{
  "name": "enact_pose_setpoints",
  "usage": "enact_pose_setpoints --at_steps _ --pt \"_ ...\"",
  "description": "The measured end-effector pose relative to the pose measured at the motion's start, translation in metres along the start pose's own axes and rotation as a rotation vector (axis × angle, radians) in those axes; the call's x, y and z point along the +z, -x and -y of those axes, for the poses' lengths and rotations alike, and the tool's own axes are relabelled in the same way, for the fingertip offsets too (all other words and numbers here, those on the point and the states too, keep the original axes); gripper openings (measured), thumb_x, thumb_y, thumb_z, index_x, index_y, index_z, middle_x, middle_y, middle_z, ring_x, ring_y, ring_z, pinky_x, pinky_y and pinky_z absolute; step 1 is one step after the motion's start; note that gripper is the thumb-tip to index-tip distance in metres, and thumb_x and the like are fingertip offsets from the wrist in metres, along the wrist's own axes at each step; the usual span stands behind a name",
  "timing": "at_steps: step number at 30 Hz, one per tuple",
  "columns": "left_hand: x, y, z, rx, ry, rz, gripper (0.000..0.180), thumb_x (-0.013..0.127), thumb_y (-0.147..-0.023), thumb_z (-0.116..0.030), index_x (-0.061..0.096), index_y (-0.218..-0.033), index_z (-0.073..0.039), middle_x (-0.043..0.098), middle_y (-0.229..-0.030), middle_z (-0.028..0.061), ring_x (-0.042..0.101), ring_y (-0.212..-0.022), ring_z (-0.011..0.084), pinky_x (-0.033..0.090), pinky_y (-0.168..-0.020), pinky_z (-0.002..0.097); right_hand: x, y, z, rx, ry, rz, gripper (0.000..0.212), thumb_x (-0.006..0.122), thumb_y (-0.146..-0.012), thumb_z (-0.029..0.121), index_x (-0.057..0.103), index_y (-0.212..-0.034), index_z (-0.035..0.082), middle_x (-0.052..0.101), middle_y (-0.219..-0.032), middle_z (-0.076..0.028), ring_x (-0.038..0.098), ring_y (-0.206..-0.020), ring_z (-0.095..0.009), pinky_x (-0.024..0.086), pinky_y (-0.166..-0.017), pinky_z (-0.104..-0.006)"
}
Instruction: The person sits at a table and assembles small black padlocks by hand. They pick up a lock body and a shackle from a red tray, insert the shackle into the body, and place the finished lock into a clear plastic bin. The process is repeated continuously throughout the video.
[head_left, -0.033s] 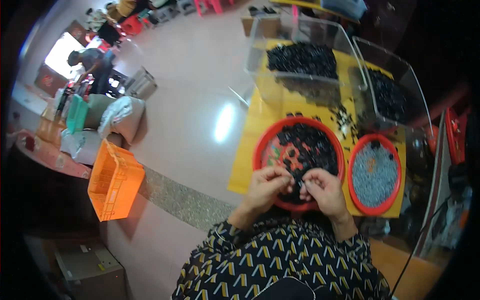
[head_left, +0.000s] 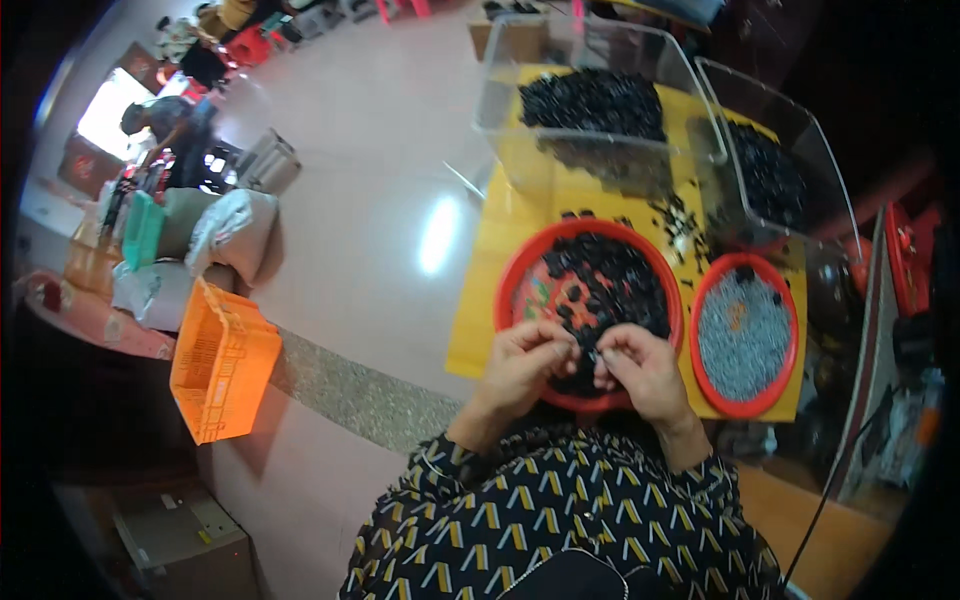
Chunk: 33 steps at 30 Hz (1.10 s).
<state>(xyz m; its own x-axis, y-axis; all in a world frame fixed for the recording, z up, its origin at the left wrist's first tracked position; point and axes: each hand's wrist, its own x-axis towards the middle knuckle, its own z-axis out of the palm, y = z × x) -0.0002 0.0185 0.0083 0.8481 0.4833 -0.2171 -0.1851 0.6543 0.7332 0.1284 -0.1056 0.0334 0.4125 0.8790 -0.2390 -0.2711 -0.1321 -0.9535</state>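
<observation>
Both hands are over the near side of a round red tray (head_left: pixel 508 270) that holds many small black pieces (head_left: pixel 625 280). My left hand (head_left: pixel 522 368) is closed in a pinch, thumb against fingers. What it holds, if anything, is too small to make out. Close beside it, my right hand (head_left: pixel 645 375) also pinches, with a tiny pale glint at its fingertips that I cannot name. The fingertips of the two hands face each other with a small gap. To the right, an oval red tray (head_left: pixel 700 375) is filled with small silvery grey pieces (head_left: pixel 745 345).
Two clear plastic bins, one left (head_left: pixel 500 150) and one right (head_left: pixel 735 175), hold more black pieces on the yellow tabletop (head_left: pixel 475 320). Loose black bits (head_left: pixel 690 225) are scattered there. An orange crate (head_left: pixel 225 365), stuffed sacks (head_left: pixel 235 235) and a person (head_left: pixel 180 130) are off to the left.
The whole view has shifted slightly, so the trays and bins appear a little higher and farther left. Both hands remain pinched over the round tray.
</observation>
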Motion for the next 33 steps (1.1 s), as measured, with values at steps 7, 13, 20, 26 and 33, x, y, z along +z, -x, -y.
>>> enact_pose_setpoints --at_steps 7,13,20,26,33 --pt "0.001 0.0 0.007 0.022 0.053 0.02 0.007 0.055 -0.082 -0.006 0.055 -0.088 -0.002 0.054 -0.074 0.0027 0.05 -0.067 0.0101 0.039 -0.06 0.0225 0.001 -0.005 -0.012 0.009 -0.153 0.014 0.012 0.055 -0.085 0.011 0.057 -0.09 0.0 0.057 -0.076 -0.002 0.056 -0.067 -0.007 0.048 -0.058 -0.0193" --pt "-0.002 0.0 0.009 -0.058 0.117 0.036 0.008 0.055 -0.083 -0.007 0.054 -0.088 -0.002 0.054 -0.075 0.0023 0.05 -0.067 0.0101 0.038 -0.061 0.0224 0.01 -0.005 -0.011 0.013 -0.209 0.025 0.016 0.053 -0.085 0.008 0.055 -0.099 0.0 0.058 -0.079 -0.005 0.056 -0.061 -0.008 0.048 -0.052 -0.0192" --pt "-0.003 0.001 0.012 -0.068 0.21 0.05 0.007 0.053 -0.083 -0.006 0.053 -0.089 -0.001 0.055 -0.076 0.0045 0.05 -0.068 0.0117 0.039 -0.063 0.0238 0.015 -0.003 -0.011 -0.088 -0.038 -0.054 0.017 0.054 -0.083 0.003 0.053 -0.1 -0.002 0.058 -0.079 -0.004 0.056 -0.063 -0.008 0.048 -0.055 -0.0191" --pt "-0.002 0.001 0.012 -0.073 0.246 0.071 0.007 0.052 -0.085 -0.007 0.053 -0.087 -0.001 0.054 -0.077 0.0049 0.049 -0.068 0.0125 0.04 -0.064 0.0248 0.007 -0.004 -0.016 -0.356 0.473 -0.159 0.011 0.058 -0.079 0.002 0.057 -0.089 -0.002 0.058 -0.077 -0.007 0.057 -0.068 -0.014 0.046 -0.06 -0.0241" --pt "0.001 0.001 0.013 -0.064 0.264 0.053 0.006 0.052 -0.085 -0.007 0.052 -0.087 -0.001 0.052 -0.077 0.0056 0.048 -0.068 0.0133 0.04 -0.064 0.0259 0.01 0.0 -0.013 -0.122 0.39 -0.227 0.006 0.054 -0.082 0.002 0.055 -0.087 -0.001 0.056 -0.074 -0.006 0.057 -0.068 -0.013 0.047 -0.061 -0.0243"
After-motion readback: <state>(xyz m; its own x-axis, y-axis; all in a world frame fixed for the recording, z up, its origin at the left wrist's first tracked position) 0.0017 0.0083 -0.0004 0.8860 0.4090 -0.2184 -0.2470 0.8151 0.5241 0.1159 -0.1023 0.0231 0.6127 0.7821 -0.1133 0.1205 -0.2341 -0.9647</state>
